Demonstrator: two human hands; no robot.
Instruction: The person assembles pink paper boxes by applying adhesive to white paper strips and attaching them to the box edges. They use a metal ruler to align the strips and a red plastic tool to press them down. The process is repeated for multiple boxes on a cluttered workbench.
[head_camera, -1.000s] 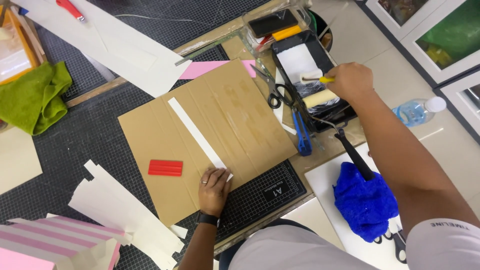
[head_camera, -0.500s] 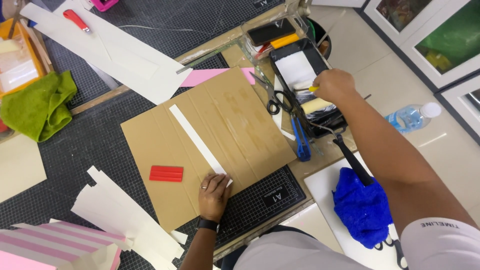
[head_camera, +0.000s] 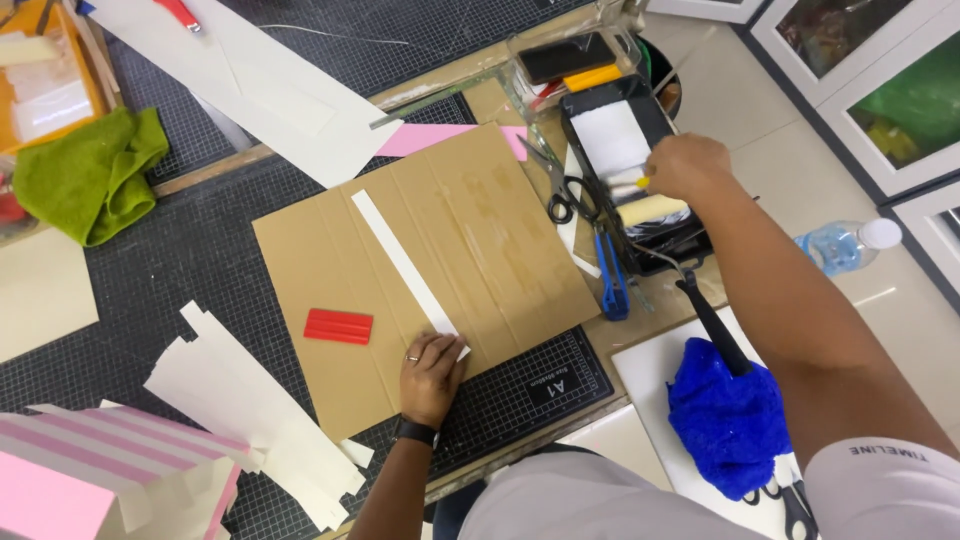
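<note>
A brown cardboard sheet (head_camera: 470, 250) lies on the black cutting mat (head_camera: 540, 390). A long white paper strip (head_camera: 400, 258) runs diagonally across it. My left hand (head_camera: 430, 375) presses flat on the near end of that strip, fingers together. My right hand (head_camera: 688, 168) reaches over a black paint tray (head_camera: 585, 150) and grips the handle of a small paint roller (head_camera: 650, 208) whose pale sleeve rests in the tray. A red plastic scraper (head_camera: 338, 326) lies on the cardboard to the left of my left hand.
Scissors (head_camera: 560, 200) and a blue cutter (head_camera: 612, 280) lie between cardboard and tray. A blue duster (head_camera: 730, 420) sits at right, a water bottle (head_camera: 835, 245) beyond my arm. White paper offcuts (head_camera: 250, 400), a green cloth (head_camera: 90, 175), pink paper (head_camera: 430, 138) and a striped box (head_camera: 100, 470) surround the mat.
My right hand has stayed at the tray with the roller, shifting slightly toward the near end. My left hand keeps holding the strip down. The view has drifted a little.
</note>
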